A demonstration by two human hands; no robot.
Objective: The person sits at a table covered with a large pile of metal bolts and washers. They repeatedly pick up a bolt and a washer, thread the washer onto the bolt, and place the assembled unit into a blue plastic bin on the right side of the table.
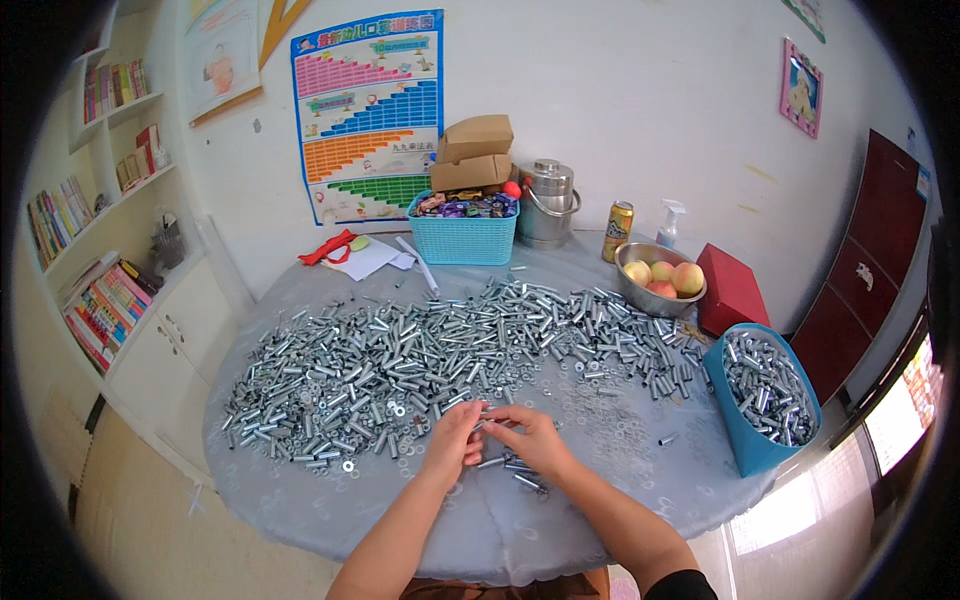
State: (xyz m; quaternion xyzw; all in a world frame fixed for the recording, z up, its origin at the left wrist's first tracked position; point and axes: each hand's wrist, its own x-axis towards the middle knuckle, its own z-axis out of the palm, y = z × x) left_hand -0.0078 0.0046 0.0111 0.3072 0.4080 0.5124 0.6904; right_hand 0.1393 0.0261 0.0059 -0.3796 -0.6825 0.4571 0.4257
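My left hand (455, 442) and my right hand (532, 440) meet over the near middle of the table, fingers closed in a pinch. Between their fingertips is a small silvery metal piece (482, 423), mostly covered, so its exact kind does not show. Under my right hand lies a little group of metal sleeves (528, 481). Just beyond both hands spreads a wide heap of loose metal sleeves (430, 345), with flat washers (348, 466) scattered among them and along its near edge. One lone sleeve (668, 438) rests to the right of my right hand.
At the right edge stands a blue bin (745, 445) full of metal sleeves. Behind are a steel bowl (655, 300) of fruit, a red box (730, 290), a yellow can (618, 232), a spray bottle (670, 222), a metal pot (547, 205) and a turquoise basket (462, 242).
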